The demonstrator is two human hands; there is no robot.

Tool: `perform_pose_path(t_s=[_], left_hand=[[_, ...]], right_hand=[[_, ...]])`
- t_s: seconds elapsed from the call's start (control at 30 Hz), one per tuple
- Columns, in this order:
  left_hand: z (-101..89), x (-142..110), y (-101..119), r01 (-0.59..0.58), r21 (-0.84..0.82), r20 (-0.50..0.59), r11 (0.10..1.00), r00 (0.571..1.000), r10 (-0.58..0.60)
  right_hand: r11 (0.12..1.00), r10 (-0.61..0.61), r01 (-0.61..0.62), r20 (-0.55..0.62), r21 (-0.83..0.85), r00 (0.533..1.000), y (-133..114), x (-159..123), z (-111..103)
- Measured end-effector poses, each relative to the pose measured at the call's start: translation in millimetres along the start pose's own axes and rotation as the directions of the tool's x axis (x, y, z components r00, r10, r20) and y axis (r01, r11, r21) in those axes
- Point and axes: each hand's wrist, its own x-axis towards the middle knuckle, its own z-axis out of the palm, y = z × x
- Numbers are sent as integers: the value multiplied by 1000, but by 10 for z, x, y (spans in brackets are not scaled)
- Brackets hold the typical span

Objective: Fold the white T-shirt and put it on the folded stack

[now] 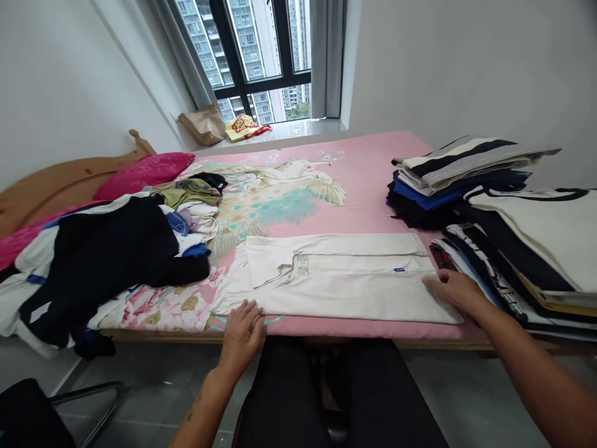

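A cream-white garment [345,289], folded into a long flat strip, lies along the near edge of the bed. It has a small dark-blue tag and a faint block of print; its exact kind is unclear. My left hand [243,326] rests on the strip's near left corner, fingers stretched out and slightly apart. At the opposite end, my right hand [454,289] has its thumb and fingers closed on the garment's right edge. Part of that grip is hidden behind the hand.
Loose clothes [121,242] are heaped on the left. Folded clothes are stacked at right, a striped pile [466,165] behind a cream-and-navy one [555,236]. The bed has a pink sheet [373,180] and a magenta pillow [144,174]. A chair [32,414] stands at lower left.
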Motion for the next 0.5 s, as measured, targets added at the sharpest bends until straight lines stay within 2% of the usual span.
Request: perform_pose_path(t_s=[0.07,0.17,0.23,0.3,0.4,0.5], left_hand=[[-12,-71,-70,-26,-64,-31,998,999,24],[93,-140,10,-84,-157,-45,984,996,78],[181,-128,136,-128,-195,-52,972,991,120],[240,-43,280,-175,-209,-55,962,984,167],[264,227,465,-233,-195,-69,953,972,224],[264,615,574,-253,-146,-78,957,967,243]], right_hand=[[1000,2,-1,30,-20,1000,-7,-126,-44],[996,-11,18,80,-87,997,-43,-275,-130],[987,-24,26,13,-158,1000,-79,-322,-186],[979,-67,42,-126,-198,990,-139,-342,-221],[970,-220,186,-240,-156,945,-311,-361,-180],[902,-431,424,-218,-83,876,-614,-418,-4]])
